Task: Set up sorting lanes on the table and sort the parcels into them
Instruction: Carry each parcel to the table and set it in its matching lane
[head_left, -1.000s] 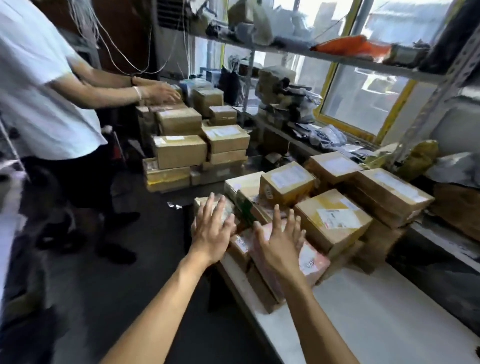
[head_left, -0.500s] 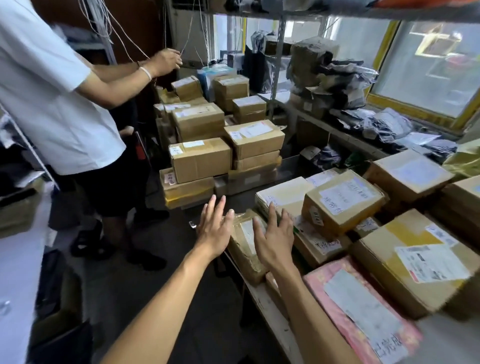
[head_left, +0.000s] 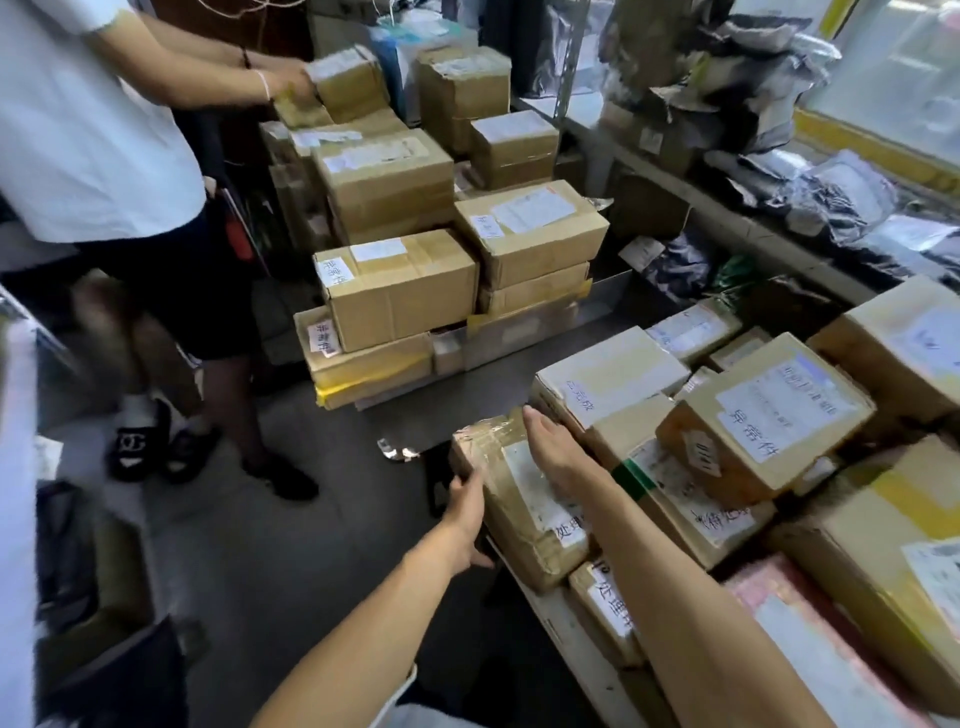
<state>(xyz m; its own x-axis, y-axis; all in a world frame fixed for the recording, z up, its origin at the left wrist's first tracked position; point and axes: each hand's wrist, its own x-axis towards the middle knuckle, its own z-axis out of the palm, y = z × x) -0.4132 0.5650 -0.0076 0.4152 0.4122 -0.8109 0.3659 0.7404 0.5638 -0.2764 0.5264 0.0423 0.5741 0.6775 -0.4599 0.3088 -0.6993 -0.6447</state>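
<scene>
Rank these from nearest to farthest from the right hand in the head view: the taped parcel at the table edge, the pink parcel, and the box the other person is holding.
1. Taped parcel, at the table edge: the right hand rests on it.
2. Pink parcel, lower right on the table.
3. Box in the other person's hands, far upper left.

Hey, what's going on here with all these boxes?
Someone is sorting parcels at a crowded table. Their left hand grips the outer side of a taped brown parcel at the table's edge, while the right hand lies flat on its top. A second person in a white shirt handles a small box on a separate stack.
</scene>
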